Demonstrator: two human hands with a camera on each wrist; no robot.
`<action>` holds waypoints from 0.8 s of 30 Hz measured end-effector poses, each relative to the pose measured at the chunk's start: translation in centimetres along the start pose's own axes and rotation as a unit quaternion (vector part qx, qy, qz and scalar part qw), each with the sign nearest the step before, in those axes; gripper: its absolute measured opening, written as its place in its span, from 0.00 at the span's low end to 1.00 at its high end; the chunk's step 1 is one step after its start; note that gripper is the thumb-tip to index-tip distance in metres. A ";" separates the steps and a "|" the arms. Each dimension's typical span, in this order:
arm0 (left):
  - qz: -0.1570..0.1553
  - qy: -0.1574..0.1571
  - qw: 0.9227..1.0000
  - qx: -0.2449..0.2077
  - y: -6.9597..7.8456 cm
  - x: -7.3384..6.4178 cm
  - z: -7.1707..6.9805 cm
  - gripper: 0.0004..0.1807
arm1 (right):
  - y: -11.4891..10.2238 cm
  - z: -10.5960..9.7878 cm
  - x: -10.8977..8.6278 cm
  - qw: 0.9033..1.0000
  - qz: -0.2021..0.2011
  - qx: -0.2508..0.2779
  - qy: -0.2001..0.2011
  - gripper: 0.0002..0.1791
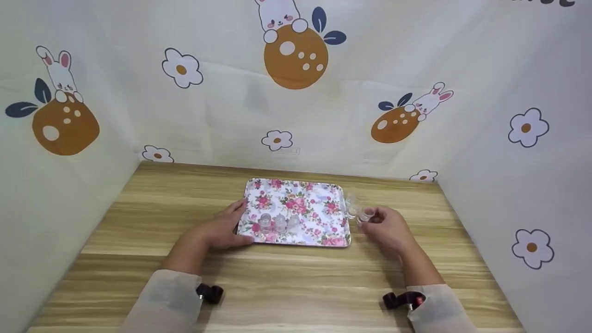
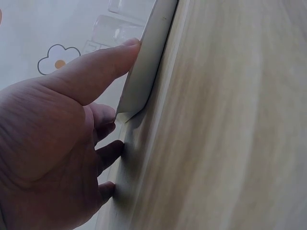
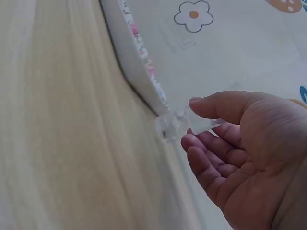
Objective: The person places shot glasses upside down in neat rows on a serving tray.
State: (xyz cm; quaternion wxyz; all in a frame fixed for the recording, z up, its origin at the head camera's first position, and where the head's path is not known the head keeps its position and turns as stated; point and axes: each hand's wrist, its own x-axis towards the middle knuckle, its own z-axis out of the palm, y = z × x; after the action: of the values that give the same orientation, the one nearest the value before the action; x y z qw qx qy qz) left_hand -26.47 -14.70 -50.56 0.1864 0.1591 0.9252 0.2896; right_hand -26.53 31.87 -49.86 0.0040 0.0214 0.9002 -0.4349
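A rectangular tray (image 1: pixel 319 189) printed with pink roses and green leaves on white lies flat on the wood-grain table (image 1: pixel 300 282), its pale outer wall plain. On the tray, toward its near left part, three small clear vessels (image 1: pixel 280 223) stand upright in a row, close together; whether anything is inside them is too faint to tell. Just beyond the tray's right edge is more clear ware (image 1: pixel 351 206), whose exact count cannot be made out. The held vessel (image 1: pixel 366 215), small, colourless and see-through with a rounded rim, is off the tray, a little farther to its right. The right hand (image 1: pixel 387 230) pinches it narrowly between thumb and fingers. The left hand (image 1: pixel 226 230) is spread fairly wide at the tray's near left corner, thumb touching the near rim, the other fingers along the left side.
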 end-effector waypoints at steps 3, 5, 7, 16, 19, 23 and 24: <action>-0.004 0.001 1.000 0.000 0.0 0.0 0.0 0.63 | -1.0 -0.2 -0.2 0.999 -0.001 0.033 0.017 0.19; -0.005 0.002 1.000 0.002 -0.1 0.0 0.0 0.63 | -1.7 -0.2 -0.4 0.998 -0.010 0.053 0.019 0.19; -0.006 0.003 1.000 0.003 0.0 0.0 0.0 0.63 | -2.3 0.0 -0.5 0.998 -0.020 0.064 0.019 0.20; -0.010 0.004 1.000 0.005 0.2 -0.2 -0.2 0.63 | -3.8 1.7 -0.4 0.994 -0.042 0.104 0.002 0.21; -0.011 0.003 1.000 0.004 0.3 -0.3 -0.2 0.63 | -4.5 2.4 -0.3 0.992 -0.048 0.119 -0.006 0.20; 0.001 0.006 1.000 0.011 0.3 -0.3 -0.2 0.62 | -5.5 3.5 -0.1 0.990 -0.055 0.132 -0.016 0.21; 0.004 0.008 1.000 0.013 0.3 -0.4 -0.2 0.62 | -5.7 3.7 -0.1 0.989 -0.057 0.136 -0.019 0.21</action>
State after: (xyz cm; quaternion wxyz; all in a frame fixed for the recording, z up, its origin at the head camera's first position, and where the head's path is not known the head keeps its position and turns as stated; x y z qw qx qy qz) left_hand -26.21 -14.73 -50.13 0.1760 0.1633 0.9295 0.2799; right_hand -26.72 25.37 -47.68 -0.0063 -0.0383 0.8324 -0.5528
